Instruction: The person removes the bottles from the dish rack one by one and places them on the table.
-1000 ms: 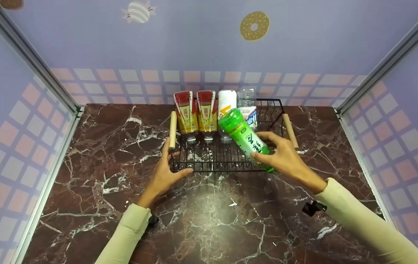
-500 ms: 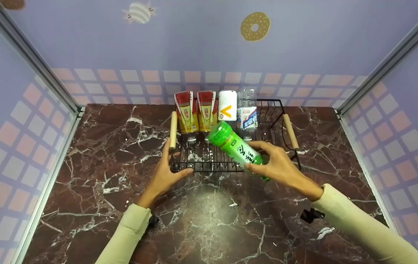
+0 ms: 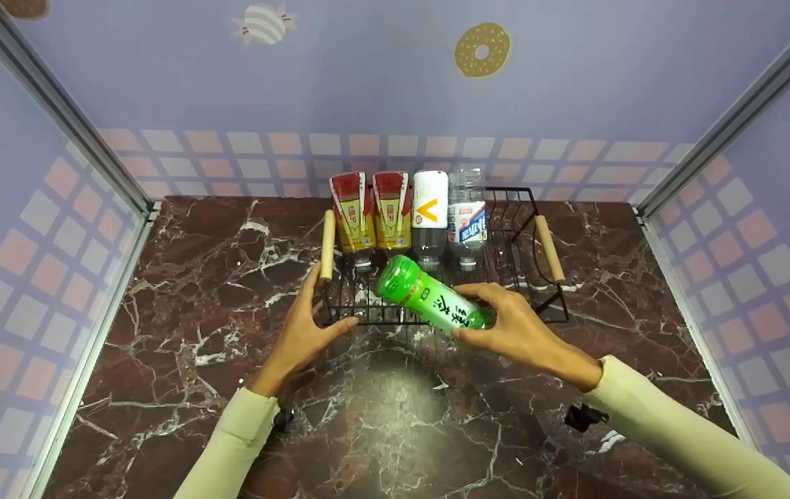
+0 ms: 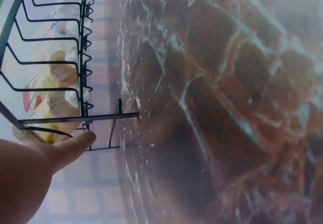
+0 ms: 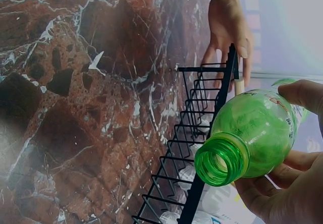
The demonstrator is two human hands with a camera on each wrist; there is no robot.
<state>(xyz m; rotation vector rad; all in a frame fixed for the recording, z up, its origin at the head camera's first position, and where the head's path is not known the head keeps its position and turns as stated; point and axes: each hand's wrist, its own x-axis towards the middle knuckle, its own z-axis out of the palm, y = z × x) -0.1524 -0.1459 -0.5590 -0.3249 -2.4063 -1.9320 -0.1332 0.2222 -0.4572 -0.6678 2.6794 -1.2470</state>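
Note:
My right hand [image 3: 516,329] grips a green plastic bottle [image 3: 429,294] with a white label and dark lettering. The bottle is tilted above the front of a black wire basket [image 3: 510,188], its base toward the upper left. In the right wrist view the bottle's mouth [image 5: 219,161] shows uncapped. My left hand [image 3: 301,339] is at the basket's front left corner, thumb and fingers spread. The left wrist view shows the thumb [image 4: 75,146] by the corner wires. Inside the basket are two red-and-yellow bottles [image 3: 353,215] [image 3: 392,215], their neck ends toward me.
Also in the basket, in the same row, are a bottle with a white label [image 3: 431,197] and a clear bottle with a blue-and-white label [image 3: 468,222]. Wooden handles [image 3: 328,244] [image 3: 549,248] flank the basket. It stands on a brown marbled surface [image 3: 395,430] between lilac walls.
My right hand has brought the green bottle leftward and toward me, tilting it flatter, so the bottles behind it show more. My left hand has shifted slightly toward me at the corner.

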